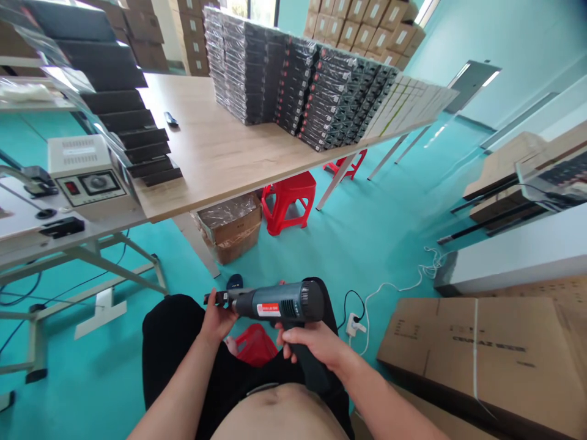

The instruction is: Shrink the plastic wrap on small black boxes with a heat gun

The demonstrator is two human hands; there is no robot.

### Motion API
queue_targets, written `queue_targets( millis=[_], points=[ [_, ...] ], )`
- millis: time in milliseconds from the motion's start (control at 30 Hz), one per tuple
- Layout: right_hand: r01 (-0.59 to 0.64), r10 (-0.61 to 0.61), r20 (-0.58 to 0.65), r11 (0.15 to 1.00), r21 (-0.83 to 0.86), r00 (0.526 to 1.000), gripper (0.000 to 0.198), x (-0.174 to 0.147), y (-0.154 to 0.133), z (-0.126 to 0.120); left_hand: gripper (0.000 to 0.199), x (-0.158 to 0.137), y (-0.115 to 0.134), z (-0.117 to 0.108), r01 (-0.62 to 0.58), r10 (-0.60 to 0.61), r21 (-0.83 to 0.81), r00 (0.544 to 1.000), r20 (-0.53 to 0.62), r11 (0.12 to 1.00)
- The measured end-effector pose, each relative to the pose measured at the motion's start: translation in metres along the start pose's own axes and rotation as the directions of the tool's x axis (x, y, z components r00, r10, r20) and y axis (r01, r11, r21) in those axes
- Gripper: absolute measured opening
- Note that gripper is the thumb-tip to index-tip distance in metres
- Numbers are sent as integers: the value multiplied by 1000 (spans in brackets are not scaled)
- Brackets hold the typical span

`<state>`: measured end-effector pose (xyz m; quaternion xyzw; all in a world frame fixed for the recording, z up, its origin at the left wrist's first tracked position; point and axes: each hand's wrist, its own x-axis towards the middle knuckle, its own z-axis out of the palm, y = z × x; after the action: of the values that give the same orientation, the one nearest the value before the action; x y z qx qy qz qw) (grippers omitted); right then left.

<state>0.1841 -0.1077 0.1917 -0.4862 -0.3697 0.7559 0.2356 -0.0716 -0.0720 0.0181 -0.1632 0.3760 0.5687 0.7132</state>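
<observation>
My right hand (312, 343) is wrapped round the black handle of a blue-green heat gun (282, 304). The gun's dark nozzle points left, toward a small black box (221, 297) gripped in my left hand (219, 319). Whether the nozzle touches the box I cannot tell. Both hands are above my lap, and part of the box is hidden by my fingers. Ahead to the left, a leaning stack of flat black boxes (123, 116) stands on the near corner of the wooden table (192, 146).
Shrink-wrapped box stacks (330, 91) line the table's far side. Beneath it are a red stool (293, 198) and an open carton (236, 229). A sealing machine (87, 174) sits left. To my right are a power strip (355, 326) with cords and a large carton (477, 360).
</observation>
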Motion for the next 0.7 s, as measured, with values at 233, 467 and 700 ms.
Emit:
queue_targets(
  millis=[233, 467, 700],
  points=[
    [-34, 32, -147, 999, -11, 989, 28, 2, 0, -22, 34, 1, 1, -3, -3, 3, -79, 1000, -4, 997],
    [35, -29, -202, 999, 28, 979, 32, 8, 5, -17, 34, 1, 0, 0, 14, -13, -57, 1000, 15, 998],
    [1, 25, -182, 990, 144, 983, 30, 2, 0, -34, 31, -1, 2, -6, -8, 11, -55, 998, 55, 998]
  ],
)
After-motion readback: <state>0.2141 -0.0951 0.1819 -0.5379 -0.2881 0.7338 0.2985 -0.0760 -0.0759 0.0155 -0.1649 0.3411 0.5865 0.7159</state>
